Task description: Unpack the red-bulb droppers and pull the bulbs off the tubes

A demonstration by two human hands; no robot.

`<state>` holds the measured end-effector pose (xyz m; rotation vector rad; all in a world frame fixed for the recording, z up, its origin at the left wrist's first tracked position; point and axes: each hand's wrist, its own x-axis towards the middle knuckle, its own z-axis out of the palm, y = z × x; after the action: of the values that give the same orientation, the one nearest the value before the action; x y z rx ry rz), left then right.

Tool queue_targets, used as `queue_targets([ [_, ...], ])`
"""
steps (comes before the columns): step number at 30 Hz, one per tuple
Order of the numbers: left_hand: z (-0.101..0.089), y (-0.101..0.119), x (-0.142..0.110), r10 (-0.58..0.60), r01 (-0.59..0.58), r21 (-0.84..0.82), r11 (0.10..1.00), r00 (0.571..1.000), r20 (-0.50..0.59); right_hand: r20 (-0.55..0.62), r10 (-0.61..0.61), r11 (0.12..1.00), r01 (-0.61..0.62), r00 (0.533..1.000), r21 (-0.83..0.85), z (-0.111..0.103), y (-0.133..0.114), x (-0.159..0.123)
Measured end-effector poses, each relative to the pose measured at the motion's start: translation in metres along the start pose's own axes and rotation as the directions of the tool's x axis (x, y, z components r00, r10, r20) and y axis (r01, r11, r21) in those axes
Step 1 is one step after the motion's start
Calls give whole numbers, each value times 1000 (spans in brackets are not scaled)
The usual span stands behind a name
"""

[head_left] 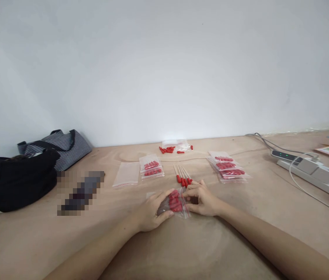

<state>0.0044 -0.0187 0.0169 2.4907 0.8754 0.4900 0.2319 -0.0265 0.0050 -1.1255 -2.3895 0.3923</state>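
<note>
In front of me lies a clear zip bag (pixel 176 201) with several red pieces inside. My left hand (pixel 153 212) holds its left side, thumb below and fingers above. The fingers of my right hand (pixel 203 199) are pinched at the bag's right edge, by the red-lined zip strip. Just beyond the bag, several pale sticks with red tips (pixel 183 178) lie side by side, their red ends toward me and close to my right fingertips.
Filled zip bags (pixel 229 168) overlap on the right; more filled bags (pixel 152 166) lie left of centre beside a flat bag (pixel 127 174). Loose red pieces (pixel 168 149) lie near the wall. A power strip (pixel 322 177) with cables is at right, a black bag (pixel 21 181) at left.
</note>
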Motion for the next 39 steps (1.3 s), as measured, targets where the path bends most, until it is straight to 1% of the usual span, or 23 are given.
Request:
queue_targets([
  [3, 1, -1, 0, 0, 0, -10, 1000, 1000, -9, -13, -13, 999, 14, 1000, 39, 2, -1, 1],
  [7, 1, 0, -1, 17, -17, -28, 999, 1000, 0, -76, -45, 997, 50, 996, 57, 6, -9, 3],
  [13, 1, 1, 0, 17, -18, -38, 999, 1000, -17, -92, 1, 998, 5, 996, 69, 10, -19, 2],
  [17, 0, 1, -1, 35, -35, -45, 998, 999, 3, -83, -12, 1000, 14, 996, 26, 9, -17, 3],
  [20, -2, 2, -1, 25, -24, -29, 999, 999, 23, -70, -17, 1000, 16, 997, -16, 4, -14, 3],
  [23, -2, 2, -1, 11, -10, -17, 1000, 999, 35, -24, -9, 999, 7, 1000, -49, -2, -12, 3],
  [25, -2, 2, -1, 6, -5, -12, 1000, 999, 35, 7, 19, 999, -18, 1000, -37, -3, -13, 3],
  [27, -1, 2, -1, 10, -9, -13, 1000, 999, 39, 20, 48, 999, -48, 999, -1, -1, -14, 4],
  [29, -1, 2, -1, 16, -15, -16, 1000, 999, 44, 5, 60, 998, -60, 998, 29, 2, -16, 4],
  [33, -2, 2, -2, -4, 4, -11, 1000, 999, 48, -44, 29, 994, -24, 999, 109, 2, -15, 3],
  [36, -2, 2, -2, -21, 22, -6, 1000, 998, 55, -51, 60, 955, -43, 997, 293, -7, -3, 1],
  [39, -4, 2, -3, -27, 27, -5, 1000, 998, 63, -36, 159, 850, -118, 987, 513, -23, 19, -4],
])
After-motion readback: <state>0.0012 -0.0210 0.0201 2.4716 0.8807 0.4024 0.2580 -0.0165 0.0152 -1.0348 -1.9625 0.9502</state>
